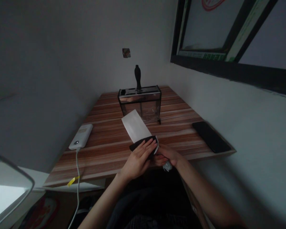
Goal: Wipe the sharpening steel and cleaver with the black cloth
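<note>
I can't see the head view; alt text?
A left hand lies over a dark piece at one end of a white sheet, right hand beside it with a crumpled scrap, at a wood-grain table. Beyond stands a clear box with a black handle.

White sheet [136, 125], black piece [142, 140], brown-striped tabletop [105, 127], yellow tag [72, 181].

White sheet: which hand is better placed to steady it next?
Probably the left hand: it lies over the black piece at the white sheet's near end. The right hand is farther right, with a crumpled piece by its palm.
</note>
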Demonstrator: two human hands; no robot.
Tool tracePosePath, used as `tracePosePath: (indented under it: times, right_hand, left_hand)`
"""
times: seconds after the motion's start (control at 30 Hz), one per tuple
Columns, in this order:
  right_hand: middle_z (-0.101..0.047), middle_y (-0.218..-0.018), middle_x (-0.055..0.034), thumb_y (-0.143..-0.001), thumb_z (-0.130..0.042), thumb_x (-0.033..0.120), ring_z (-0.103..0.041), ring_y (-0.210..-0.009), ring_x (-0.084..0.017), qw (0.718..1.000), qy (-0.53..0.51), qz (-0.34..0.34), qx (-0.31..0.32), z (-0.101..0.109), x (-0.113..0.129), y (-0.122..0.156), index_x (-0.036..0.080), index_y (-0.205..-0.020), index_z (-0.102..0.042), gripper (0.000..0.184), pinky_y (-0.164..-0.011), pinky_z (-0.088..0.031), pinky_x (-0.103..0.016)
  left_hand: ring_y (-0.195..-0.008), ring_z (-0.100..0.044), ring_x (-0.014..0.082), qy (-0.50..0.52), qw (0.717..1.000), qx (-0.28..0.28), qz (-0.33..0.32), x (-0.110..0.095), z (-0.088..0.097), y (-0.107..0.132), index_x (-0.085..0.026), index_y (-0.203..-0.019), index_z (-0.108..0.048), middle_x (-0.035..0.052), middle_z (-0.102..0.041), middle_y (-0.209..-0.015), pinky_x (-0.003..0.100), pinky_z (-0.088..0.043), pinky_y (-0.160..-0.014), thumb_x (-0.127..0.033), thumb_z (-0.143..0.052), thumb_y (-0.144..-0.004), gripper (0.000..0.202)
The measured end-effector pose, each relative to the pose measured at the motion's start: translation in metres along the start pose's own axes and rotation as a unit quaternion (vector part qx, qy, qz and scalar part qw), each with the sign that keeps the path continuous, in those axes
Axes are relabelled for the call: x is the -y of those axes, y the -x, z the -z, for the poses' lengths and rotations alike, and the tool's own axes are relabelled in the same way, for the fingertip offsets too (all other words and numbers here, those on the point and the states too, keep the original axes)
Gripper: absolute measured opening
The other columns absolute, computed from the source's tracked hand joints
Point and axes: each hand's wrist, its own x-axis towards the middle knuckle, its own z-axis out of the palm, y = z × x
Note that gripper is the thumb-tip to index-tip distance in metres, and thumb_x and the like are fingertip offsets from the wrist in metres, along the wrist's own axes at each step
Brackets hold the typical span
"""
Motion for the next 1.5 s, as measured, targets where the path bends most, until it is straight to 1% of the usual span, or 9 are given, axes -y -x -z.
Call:
tracePosePath:
  times: [0.13, 0.27, 0.5, 0.73, 0.87, 1.0, 1.2, 1.33, 1.5]
  right_hand:
    - [-0.035, -0.035, 0.0148, -0.064, -0.079, 0.034, -0.02, -0.029, 0.0, 1.0, 0.008, 0.014, 0.004, 0.005, -0.003, 0.0, 0.019, -0.062, -0.041, 0.041, -0.034, -0.018, -0.014]
    - [-0.036, -0.035, 0.0152, -0.061, -0.079, 0.023, -0.02, -0.029, 0.0, 1.0, 0.004, 0.03, 0.004, 0.008, -0.005, 0.0, 0.019, -0.065, -0.043, 0.037, -0.034, -0.017, -0.014]
    - [-0.033, -0.033, 0.0131, -0.072, -0.072, 0.033, -0.02, -0.026, 0.0, 0.998, -0.009, 0.014, 0.058, 0.007, -0.001, -0.003, 0.019, -0.052, -0.036, 0.044, -0.031, -0.018, -0.016]
    - [-0.033, -0.037, 0.0144, -0.078, -0.072, 0.037, -0.016, -0.027, 0.0, 0.996, -0.023, 0.016, 0.083, 0.003, 0.002, 0.0, 0.018, -0.061, -0.043, 0.038, -0.031, -0.015, -0.016]
    - [-0.033, -0.038, 0.0144, -0.08, -0.07, 0.039, -0.017, -0.028, 0.0, 0.996, -0.017, 0.016, 0.085, 0.002, 0.002, 0.002, 0.018, -0.064, -0.044, 0.037, -0.032, -0.016, -0.016]
    - [-0.034, -0.039, 0.0139, -0.081, -0.069, 0.037, -0.018, -0.027, 0.0, 0.996, -0.017, 0.025, 0.088, 0.001, 0.001, 0.004, 0.018, -0.062, -0.041, 0.038, -0.031, -0.017, -0.016]
    - [-0.039, -0.038, 0.0118, -0.082, -0.065, 0.038, -0.03, -0.024, -0.003, 0.993, 0.01, 0.042, 0.107, 0.004, 0.0, 0.007, 0.019, -0.06, -0.042, 0.037, -0.028, -0.025, -0.016]
    - [-0.045, -0.038, 0.0102, -0.081, -0.065, 0.037, -0.038, -0.024, -0.006, 0.993, 0.057, 0.072, 0.079, 0.006, 0.0, 0.011, 0.019, -0.065, -0.045, 0.031, -0.027, -0.029, -0.016]
    - [-0.047, -0.034, 0.0082, -0.079, -0.064, 0.038, -0.037, -0.021, -0.008, 0.989, 0.089, 0.107, 0.043, 0.009, -0.004, 0.015, 0.019, -0.065, -0.047, 0.03, -0.023, -0.026, -0.017]
  left_hand:
    - [-0.144, -0.026, 0.0215, 0.014, 1.0, 0.004, -0.013, 0.001, 0.0, 0.001, -0.016, -0.147, -0.028, 0.0136, -0.039, -0.151, 0.052, -0.028, -0.116, -0.002, -0.041, -0.082, 0.068]
    - [-0.144, -0.028, 0.0212, 0.008, 1.0, -0.013, 0.009, 0.0, -0.006, -0.001, -0.016, -0.149, -0.025, 0.0135, -0.041, -0.15, 0.051, -0.029, -0.115, -0.002, -0.04, -0.083, 0.069]
    - [-0.145, -0.023, 0.0209, -0.037, 0.999, -0.006, 0.039, 0.004, -0.002, -0.012, -0.018, -0.151, -0.021, 0.0116, -0.034, -0.154, 0.048, -0.027, -0.117, -0.007, -0.042, -0.089, 0.066]
    - [-0.147, -0.015, 0.0241, -0.121, 0.991, 0.021, 0.053, 0.02, 0.006, -0.013, -0.02, -0.152, -0.019, 0.012, -0.022, -0.158, 0.051, -0.024, -0.117, -0.019, -0.045, -0.094, 0.063]
    - [-0.147, -0.013, 0.0248, -0.158, 0.985, 0.016, 0.063, 0.029, 0.009, -0.016, -0.021, -0.152, -0.02, 0.0119, -0.017, -0.16, 0.05, -0.024, -0.117, -0.021, -0.043, -0.095, 0.061]
    - [-0.147, -0.012, 0.025, -0.188, 0.979, -0.016, 0.076, 0.045, 0.023, -0.025, -0.017, -0.151, -0.022, 0.0138, -0.019, -0.159, 0.05, -0.025, -0.116, -0.019, -0.042, -0.095, 0.061]
    - [-0.147, -0.015, 0.0245, -0.239, 0.968, -0.044, 0.066, 0.067, 0.058, -0.041, -0.014, -0.149, -0.028, 0.016, -0.025, -0.157, 0.05, -0.025, -0.116, -0.022, -0.042, -0.095, 0.056]
    - [-0.147, -0.016, 0.024, -0.243, 0.967, -0.049, 0.057, 0.069, 0.072, -0.049, -0.017, -0.149, -0.028, 0.0148, -0.025, -0.157, 0.05, -0.025, -0.116, -0.022, -0.042, -0.095, 0.056]
    - [-0.147, -0.016, 0.0242, -0.244, 0.968, -0.057, 0.036, 0.064, 0.075, -0.058, -0.016, -0.149, -0.028, 0.0154, -0.026, -0.157, 0.05, -0.025, -0.116, -0.022, -0.042, -0.095, 0.056]
